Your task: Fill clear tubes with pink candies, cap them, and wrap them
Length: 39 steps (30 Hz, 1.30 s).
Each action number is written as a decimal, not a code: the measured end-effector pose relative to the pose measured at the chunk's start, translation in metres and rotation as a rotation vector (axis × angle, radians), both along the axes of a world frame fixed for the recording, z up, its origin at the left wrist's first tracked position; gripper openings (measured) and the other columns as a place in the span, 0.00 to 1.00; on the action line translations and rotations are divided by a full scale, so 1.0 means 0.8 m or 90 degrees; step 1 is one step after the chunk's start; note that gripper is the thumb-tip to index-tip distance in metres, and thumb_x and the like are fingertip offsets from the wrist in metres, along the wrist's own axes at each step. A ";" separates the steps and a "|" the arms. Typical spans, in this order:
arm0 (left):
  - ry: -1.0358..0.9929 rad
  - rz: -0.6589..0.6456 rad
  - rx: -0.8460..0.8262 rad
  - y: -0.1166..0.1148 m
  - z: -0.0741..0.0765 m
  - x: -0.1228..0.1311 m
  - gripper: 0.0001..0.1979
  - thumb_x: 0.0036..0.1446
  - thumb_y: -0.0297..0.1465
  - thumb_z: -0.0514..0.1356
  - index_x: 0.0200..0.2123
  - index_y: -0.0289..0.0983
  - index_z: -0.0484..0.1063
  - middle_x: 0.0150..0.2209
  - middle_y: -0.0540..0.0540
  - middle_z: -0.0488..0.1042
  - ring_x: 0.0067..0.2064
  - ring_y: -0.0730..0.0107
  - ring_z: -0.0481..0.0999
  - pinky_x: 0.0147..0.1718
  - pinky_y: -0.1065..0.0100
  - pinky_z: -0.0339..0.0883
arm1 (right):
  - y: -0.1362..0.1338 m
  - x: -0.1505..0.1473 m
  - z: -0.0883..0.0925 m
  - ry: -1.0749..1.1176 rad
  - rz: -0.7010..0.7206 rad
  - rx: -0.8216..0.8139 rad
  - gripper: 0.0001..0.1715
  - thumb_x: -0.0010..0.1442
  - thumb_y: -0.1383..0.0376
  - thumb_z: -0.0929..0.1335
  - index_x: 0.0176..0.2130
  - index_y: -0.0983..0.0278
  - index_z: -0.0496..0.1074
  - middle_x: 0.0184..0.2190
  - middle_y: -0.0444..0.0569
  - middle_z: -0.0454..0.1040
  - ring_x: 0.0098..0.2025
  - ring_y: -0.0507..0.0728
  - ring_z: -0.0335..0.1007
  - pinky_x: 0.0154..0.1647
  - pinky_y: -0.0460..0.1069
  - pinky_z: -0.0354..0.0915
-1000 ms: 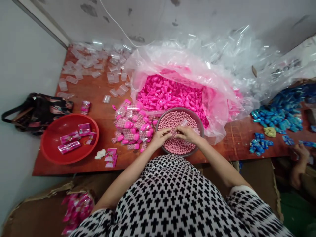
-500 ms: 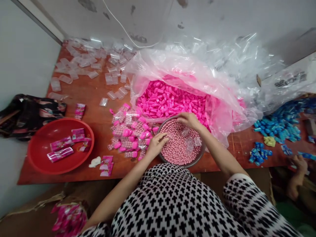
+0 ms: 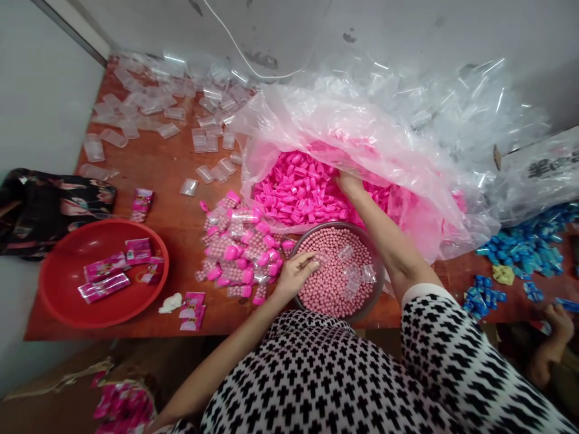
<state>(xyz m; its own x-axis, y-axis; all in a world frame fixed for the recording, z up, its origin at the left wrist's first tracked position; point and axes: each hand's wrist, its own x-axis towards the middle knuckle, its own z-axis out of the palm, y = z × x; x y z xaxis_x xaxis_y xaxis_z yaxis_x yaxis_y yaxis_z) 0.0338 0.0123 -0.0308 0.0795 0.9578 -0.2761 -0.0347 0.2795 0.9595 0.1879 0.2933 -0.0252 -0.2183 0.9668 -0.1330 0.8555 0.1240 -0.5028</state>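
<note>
A metal bowl full of small pink balls sits at the table's near edge, with a few clear little containers lying on the balls. My left hand rests at the bowl's left rim, fingers curled round a small clear container. My right hand reaches beyond the bowl into a big plastic bag of bright pink caps; its fingers are buried among the caps. Left of the bowl lies a heap of filled, pink-capped containers.
A red basin with pink packets stands at the left. Empty clear containers are scattered at the back left. Blue pieces lie at the right, near another person's hand. A dark bag sits by the left wall.
My right hand has left the bowl and moved away from me into the bag of pink caps. My left hand has stayed at the bowl's left rim.
</note>
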 end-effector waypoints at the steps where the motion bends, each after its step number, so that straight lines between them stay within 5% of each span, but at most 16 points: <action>1: -0.010 0.005 -0.003 0.001 0.000 0.000 0.18 0.54 0.42 0.60 0.44 0.37 0.76 0.44 0.42 0.78 0.44 0.63 0.77 0.45 0.61 0.73 | -0.008 0.004 0.006 -0.016 -0.020 0.016 0.12 0.57 0.71 0.61 0.42 0.65 0.68 0.39 0.55 0.74 0.45 0.61 0.67 0.50 0.56 0.62; 5: -0.051 0.035 -0.036 0.008 0.007 0.000 0.19 0.53 0.41 0.61 0.44 0.36 0.75 0.45 0.41 0.77 0.44 0.62 0.77 0.44 0.60 0.74 | -0.056 0.027 0.034 -0.048 -0.064 0.034 0.23 0.52 0.69 0.67 0.49 0.67 0.67 0.40 0.56 0.74 0.44 0.64 0.69 0.49 0.60 0.63; 11: -0.112 0.050 -0.038 0.019 0.023 0.013 0.21 0.52 0.42 0.62 0.46 0.35 0.74 0.43 0.43 0.78 0.41 0.64 0.78 0.42 0.60 0.74 | -0.145 0.059 0.065 0.355 -0.088 -0.145 0.20 0.48 0.61 0.71 0.42 0.67 0.70 0.35 0.49 0.74 0.36 0.56 0.71 0.39 0.52 0.69; 16: -0.017 0.049 0.044 0.024 0.033 0.021 0.19 0.54 0.40 0.61 0.46 0.35 0.75 0.46 0.42 0.78 0.46 0.62 0.77 0.48 0.60 0.71 | -0.213 0.062 0.087 0.460 -0.025 -0.193 0.21 0.48 0.56 0.72 0.40 0.64 0.73 0.32 0.45 0.75 0.34 0.54 0.72 0.39 0.51 0.68; 22: 0.157 0.020 0.192 0.013 0.053 0.015 0.13 0.56 0.34 0.60 0.44 0.39 0.77 0.45 0.46 0.78 0.47 0.64 0.76 0.52 0.61 0.67 | -0.275 0.052 0.113 0.312 0.156 -0.048 0.19 0.55 0.54 0.69 0.45 0.59 0.74 0.43 0.49 0.76 0.42 0.57 0.72 0.45 0.52 0.66; 27: 0.179 0.003 0.245 -0.007 0.058 0.012 0.11 0.56 0.33 0.60 0.41 0.37 0.78 0.41 0.45 0.79 0.43 0.64 0.77 0.46 0.63 0.70 | -0.293 0.047 0.123 0.217 0.280 0.021 0.16 0.59 0.55 0.66 0.42 0.62 0.74 0.38 0.50 0.76 0.40 0.57 0.71 0.44 0.50 0.64; 32: 0.207 -0.004 0.256 -0.022 0.062 0.011 0.11 0.58 0.35 0.58 0.39 0.38 0.78 0.38 0.46 0.79 0.40 0.66 0.77 0.44 0.66 0.69 | -0.312 0.046 0.131 0.104 0.313 0.030 0.13 0.62 0.57 0.64 0.39 0.63 0.71 0.33 0.51 0.73 0.36 0.56 0.68 0.39 0.49 0.61; 39: 0.284 -0.125 0.352 -0.034 0.075 0.009 0.13 0.61 0.35 0.54 0.33 0.36 0.77 0.35 0.43 0.77 0.38 0.66 0.76 0.39 0.68 0.68 | -0.339 0.050 0.127 -0.011 0.341 0.073 0.12 0.64 0.61 0.61 0.40 0.66 0.69 0.33 0.53 0.71 0.34 0.57 0.66 0.34 0.49 0.59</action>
